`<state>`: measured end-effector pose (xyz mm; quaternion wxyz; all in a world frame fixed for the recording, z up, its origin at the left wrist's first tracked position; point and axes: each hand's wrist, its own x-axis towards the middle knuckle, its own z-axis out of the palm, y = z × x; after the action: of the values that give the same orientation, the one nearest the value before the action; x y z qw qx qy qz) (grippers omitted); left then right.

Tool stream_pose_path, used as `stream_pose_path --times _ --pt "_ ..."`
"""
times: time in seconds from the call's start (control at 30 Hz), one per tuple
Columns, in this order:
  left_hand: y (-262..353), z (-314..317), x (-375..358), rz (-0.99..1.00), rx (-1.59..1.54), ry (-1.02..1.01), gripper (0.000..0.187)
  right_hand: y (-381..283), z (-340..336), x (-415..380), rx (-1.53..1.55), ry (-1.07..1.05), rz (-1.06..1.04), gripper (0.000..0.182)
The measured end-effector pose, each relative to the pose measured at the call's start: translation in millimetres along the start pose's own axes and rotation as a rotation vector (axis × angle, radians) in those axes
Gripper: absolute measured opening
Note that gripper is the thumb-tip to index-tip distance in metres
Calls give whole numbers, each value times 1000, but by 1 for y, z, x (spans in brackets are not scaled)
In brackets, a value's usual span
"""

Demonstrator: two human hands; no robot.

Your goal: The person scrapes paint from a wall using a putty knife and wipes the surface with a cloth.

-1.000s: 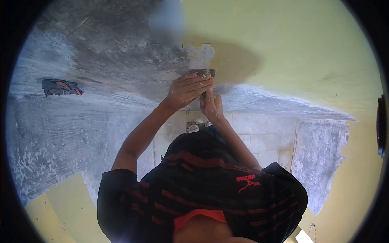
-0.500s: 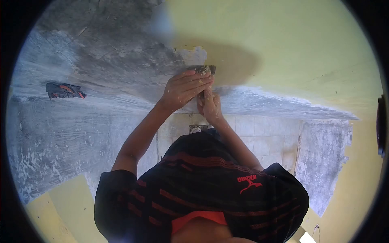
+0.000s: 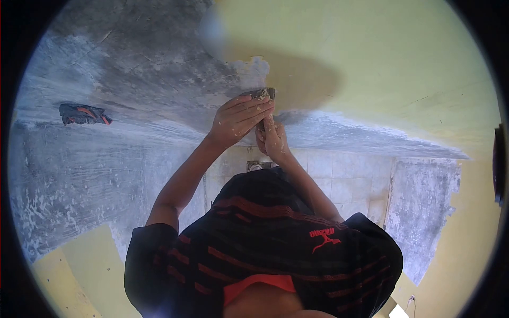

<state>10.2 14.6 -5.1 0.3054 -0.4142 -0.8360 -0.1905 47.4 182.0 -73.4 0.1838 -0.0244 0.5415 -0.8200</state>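
Note:
Both of my hands are on a scraper (image 3: 270, 94), its dark blade set against the wall where green-yellow paint (image 3: 371, 58) meets bare grey plaster (image 3: 154, 69). My left hand (image 3: 236, 121) lies over the blade with its fingers together, pressing on it. Lower down, my right hand (image 3: 274, 142) is closed round the handle, which is mostly hidden by the fingers. Paint crumbs cling to the blade and to both hands. Just above the blade is a pale scraped patch (image 3: 255, 70) with a ragged paint edge.
A dark cloth-like bundle with orange stripes (image 3: 85, 114) is at the left. Tiled floor (image 3: 323, 177) shows below my arms. A dark object (image 3: 498, 164) sits at the right edge. Another stripped grey area (image 3: 421, 206) is on the right.
Both hands and the scraper have shifted slightly left. More of the pale patch above the blade now shows. The grip is the same.

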Motion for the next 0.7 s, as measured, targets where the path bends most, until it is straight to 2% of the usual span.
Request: stream_pose_path --times 0.17,0.23,0.27,0.33,0.47,0.53,0.7 --pt "-6 1 4 15 14 50 23 -22 3 6 -63 6 -15 65" --pt "-10 -5 17 4 -14 83 21 -42 10 12 -153 59 -170 64" --pt "-12 -13 30 27 30 144 20 -55 13 13 -150 61 -167 64" --pt "-9 -21 42 54 80 209 19 -79 18 15 -144 -27 -190 62" --pt "-11 -26 43 65 84 142 21 -64 18 12 -132 2 -202 61" --pt "-9 -15 27 47 60 118 21 -45 13 8 -60 -13 -111 61" --pt "-9 14 -2 29 23 111 28 -6 2 4 -135 84 -107 63"
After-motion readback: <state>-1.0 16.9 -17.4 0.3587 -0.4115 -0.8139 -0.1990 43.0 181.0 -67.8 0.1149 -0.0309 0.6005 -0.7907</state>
